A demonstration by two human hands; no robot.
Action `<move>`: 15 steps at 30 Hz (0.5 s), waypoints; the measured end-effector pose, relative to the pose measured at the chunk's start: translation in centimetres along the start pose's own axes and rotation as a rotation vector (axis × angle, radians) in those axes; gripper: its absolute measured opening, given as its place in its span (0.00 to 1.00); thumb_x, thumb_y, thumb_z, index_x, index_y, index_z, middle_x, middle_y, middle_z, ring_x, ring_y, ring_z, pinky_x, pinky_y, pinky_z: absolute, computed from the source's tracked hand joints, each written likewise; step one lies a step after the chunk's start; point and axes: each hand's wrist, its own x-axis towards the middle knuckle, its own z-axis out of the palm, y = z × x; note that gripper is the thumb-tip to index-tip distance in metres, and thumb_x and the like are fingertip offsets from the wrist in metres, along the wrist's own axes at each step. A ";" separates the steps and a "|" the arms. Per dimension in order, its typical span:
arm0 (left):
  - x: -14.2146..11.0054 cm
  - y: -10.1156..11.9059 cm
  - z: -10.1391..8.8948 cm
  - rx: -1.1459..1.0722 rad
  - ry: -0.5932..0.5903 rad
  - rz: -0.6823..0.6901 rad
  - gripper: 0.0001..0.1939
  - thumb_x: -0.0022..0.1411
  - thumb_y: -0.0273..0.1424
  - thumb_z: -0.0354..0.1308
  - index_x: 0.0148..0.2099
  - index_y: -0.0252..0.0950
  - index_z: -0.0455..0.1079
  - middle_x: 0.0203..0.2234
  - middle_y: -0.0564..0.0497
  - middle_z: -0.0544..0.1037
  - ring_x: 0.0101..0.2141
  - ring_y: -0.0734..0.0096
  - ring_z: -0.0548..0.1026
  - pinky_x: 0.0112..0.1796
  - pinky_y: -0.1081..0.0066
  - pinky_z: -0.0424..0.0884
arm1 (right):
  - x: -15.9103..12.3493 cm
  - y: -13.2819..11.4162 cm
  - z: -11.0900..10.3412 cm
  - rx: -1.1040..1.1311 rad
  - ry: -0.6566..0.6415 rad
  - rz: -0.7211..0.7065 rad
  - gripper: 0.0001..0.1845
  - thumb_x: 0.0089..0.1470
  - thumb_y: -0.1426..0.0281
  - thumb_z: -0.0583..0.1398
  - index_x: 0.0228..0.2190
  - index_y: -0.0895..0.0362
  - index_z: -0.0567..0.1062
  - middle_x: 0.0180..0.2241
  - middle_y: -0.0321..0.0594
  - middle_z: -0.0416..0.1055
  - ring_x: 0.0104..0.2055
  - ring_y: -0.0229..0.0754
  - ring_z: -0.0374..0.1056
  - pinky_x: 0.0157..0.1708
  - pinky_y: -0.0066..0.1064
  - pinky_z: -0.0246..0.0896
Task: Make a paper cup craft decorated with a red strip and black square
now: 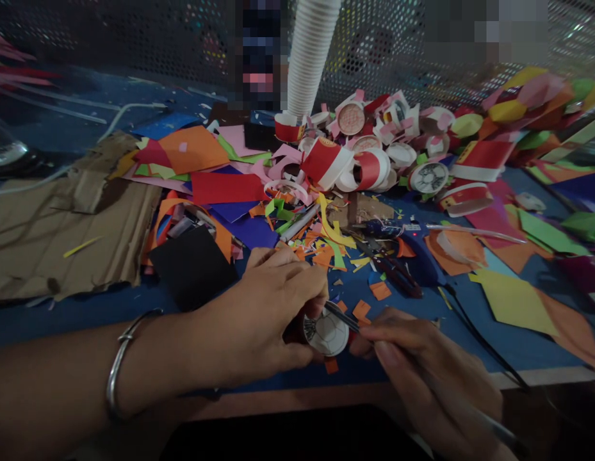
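My left hand (285, 301) is closed around the side of a small red paper cup. The cup's round white base (328, 334) faces up, with dark ink lines drawn on it and denser strokes at its left. In my right hand (422, 362) is a slim pen-like tool (344, 316), pinched between thumb and fingers. Its dark front end lies over the upper right rim of the base, close to my left fingertips. Whether the tip touches the cup I cannot tell. Orange paper scraps (361, 311) lie around the cup.
A blue glue gun (424, 253) with a small red light and a pair of pliers (398, 266) lie beyond my right hand. Cut red and white cups (369, 168) are heaped behind. Black paper (194, 266) and cardboard (61, 237) lie left. A ribbed white hose (311, 57) hangs down.
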 end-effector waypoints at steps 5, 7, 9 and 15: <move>-0.1 0.0 0.0 0.005 0.000 0.000 0.20 0.55 0.32 0.72 0.37 0.41 0.59 0.41 0.53 0.79 0.44 0.59 0.71 0.45 0.58 0.56 | -0.2 0.1 0.1 -0.019 0.023 0.005 0.09 0.65 0.75 0.57 0.43 0.51 0.76 0.31 0.29 0.80 0.34 0.33 0.79 0.39 0.22 0.73; 0.0 -0.1 0.0 0.015 -0.001 0.004 0.20 0.56 0.33 0.72 0.38 0.41 0.60 0.40 0.53 0.79 0.44 0.59 0.71 0.45 0.59 0.56 | -0.4 0.2 0.1 -0.028 0.040 0.001 0.09 0.65 0.74 0.57 0.42 0.51 0.76 0.29 0.28 0.80 0.34 0.34 0.80 0.39 0.23 0.73; 0.0 -0.1 0.0 0.017 -0.004 0.006 0.20 0.56 0.33 0.72 0.38 0.40 0.61 0.39 0.54 0.78 0.44 0.59 0.71 0.44 0.59 0.55 | -0.5 0.2 0.0 -0.034 0.044 0.005 0.10 0.65 0.75 0.57 0.42 0.51 0.77 0.27 0.28 0.79 0.34 0.35 0.80 0.37 0.25 0.74; 0.0 -0.1 0.0 0.006 -0.012 0.002 0.20 0.56 0.33 0.72 0.38 0.40 0.61 0.39 0.55 0.77 0.44 0.59 0.70 0.45 0.60 0.54 | -0.4 0.0 -0.3 -0.015 0.042 0.005 0.11 0.63 0.76 0.57 0.40 0.50 0.76 0.25 0.29 0.78 0.30 0.37 0.79 0.33 0.27 0.74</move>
